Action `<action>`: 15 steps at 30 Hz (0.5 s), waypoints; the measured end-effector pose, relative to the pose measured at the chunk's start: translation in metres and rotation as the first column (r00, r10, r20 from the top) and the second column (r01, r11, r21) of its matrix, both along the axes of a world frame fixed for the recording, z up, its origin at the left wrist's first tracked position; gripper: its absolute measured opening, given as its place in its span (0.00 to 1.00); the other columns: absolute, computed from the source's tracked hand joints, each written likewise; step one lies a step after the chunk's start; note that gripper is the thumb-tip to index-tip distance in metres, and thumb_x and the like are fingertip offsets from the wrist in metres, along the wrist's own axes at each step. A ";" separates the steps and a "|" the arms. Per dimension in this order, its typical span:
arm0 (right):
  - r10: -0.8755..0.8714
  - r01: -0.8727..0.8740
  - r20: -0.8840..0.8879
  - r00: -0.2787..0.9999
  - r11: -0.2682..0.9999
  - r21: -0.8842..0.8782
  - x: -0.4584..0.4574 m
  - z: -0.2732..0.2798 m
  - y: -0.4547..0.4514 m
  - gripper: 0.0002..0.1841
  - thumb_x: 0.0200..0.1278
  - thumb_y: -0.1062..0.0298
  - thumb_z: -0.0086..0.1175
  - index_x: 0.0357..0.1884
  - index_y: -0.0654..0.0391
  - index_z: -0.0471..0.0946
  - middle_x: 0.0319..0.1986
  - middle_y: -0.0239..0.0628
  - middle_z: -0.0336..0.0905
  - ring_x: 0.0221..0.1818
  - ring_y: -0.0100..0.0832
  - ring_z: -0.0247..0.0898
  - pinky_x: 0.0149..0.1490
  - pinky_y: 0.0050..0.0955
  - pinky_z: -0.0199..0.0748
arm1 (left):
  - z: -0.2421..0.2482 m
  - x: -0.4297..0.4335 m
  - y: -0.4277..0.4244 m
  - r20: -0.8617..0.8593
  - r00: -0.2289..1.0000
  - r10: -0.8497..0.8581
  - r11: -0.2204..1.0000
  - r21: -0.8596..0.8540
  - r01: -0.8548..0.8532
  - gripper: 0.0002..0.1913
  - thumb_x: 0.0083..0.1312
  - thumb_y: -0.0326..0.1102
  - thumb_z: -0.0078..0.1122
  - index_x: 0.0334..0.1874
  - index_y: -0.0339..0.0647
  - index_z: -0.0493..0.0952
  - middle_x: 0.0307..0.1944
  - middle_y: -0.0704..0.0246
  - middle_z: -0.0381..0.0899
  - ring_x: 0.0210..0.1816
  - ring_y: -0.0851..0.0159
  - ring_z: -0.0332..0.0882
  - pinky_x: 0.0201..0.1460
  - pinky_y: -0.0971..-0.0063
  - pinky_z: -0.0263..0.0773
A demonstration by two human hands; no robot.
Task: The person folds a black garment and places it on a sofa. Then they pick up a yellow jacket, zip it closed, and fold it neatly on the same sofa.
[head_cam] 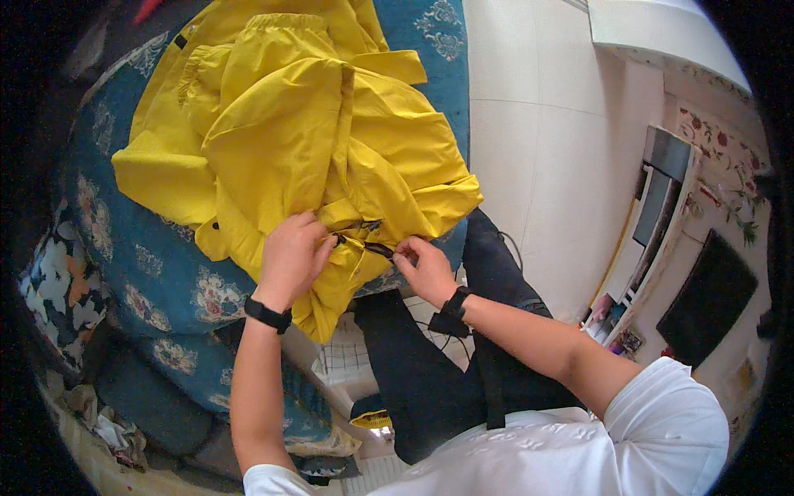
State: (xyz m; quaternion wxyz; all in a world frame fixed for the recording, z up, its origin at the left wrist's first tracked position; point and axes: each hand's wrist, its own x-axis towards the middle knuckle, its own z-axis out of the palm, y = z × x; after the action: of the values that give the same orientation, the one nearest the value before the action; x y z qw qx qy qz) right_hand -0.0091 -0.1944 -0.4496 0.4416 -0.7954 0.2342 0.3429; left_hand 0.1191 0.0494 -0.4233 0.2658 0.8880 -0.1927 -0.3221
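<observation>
A yellow jacket-like garment [273,142] with gathered elastic edges lies spread and rumpled over a blue floral-patterned couch cover [149,260]. My left hand [293,251] grips its fabric at the near edge, thumb beside a small dark fastener [339,239]. Between the thumb and fingers of my right hand [425,263] is the end of a short black strip [378,250], apparently attached to the garment. Small dark hardware [371,225] shows in the folds between both hands; its exact kind is unclear. Each wrist wears a black band.
Pale floor tiles [502,142] run along the couch's right side. A patterned cushion [65,291] rests at the left. On the far right are a shelf unit [651,211] and a dark screen [707,297]. A black cable [513,245] lies near my dark-trousered leg.
</observation>
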 end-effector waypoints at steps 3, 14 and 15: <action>0.059 -0.051 0.107 0.993 0.996 -0.072 -0.006 0.003 0.005 0.17 0.65 0.64 0.64 0.52 0.57 0.79 0.42 0.42 0.82 0.45 0.43 0.80 0.49 0.41 0.78 | 0.004 -0.006 -0.001 0.021 0.994 0.112 0.990 -0.085 -0.110 0.08 0.63 0.33 0.68 0.38 0.36 0.81 0.43 0.58 0.79 0.46 0.49 0.78 0.47 0.58 0.75; 0.005 -0.008 -0.223 0.975 1.000 -0.011 -0.020 -0.006 -0.004 0.15 0.59 0.58 0.69 0.39 0.60 0.83 0.32 0.45 0.85 0.38 0.50 0.83 0.44 0.43 0.80 | 0.098 -0.124 -0.029 -0.452 0.541 0.709 0.546 -0.133 -0.827 0.04 0.71 0.27 0.61 0.43 0.35 0.81 0.39 0.68 0.79 0.39 0.70 0.77 0.43 0.78 0.72; 0.011 -0.010 -0.157 0.988 1.000 0.005 -0.021 -0.007 -0.002 0.16 0.60 0.57 0.69 0.38 0.61 0.83 0.32 0.46 0.85 0.37 0.50 0.83 0.43 0.43 0.80 | 0.086 -0.143 -0.039 -0.552 0.463 0.693 0.514 -0.071 -0.855 0.04 0.72 0.28 0.61 0.43 0.35 0.82 0.39 0.68 0.80 0.40 0.72 0.78 0.44 0.79 0.72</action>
State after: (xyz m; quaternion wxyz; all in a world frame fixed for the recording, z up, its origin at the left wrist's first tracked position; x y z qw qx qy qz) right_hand -0.0301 -0.1964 -0.4571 0.4216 -0.7663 0.2633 0.4071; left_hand -0.0238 0.0100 -0.3369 0.5694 0.7116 0.2559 -0.3223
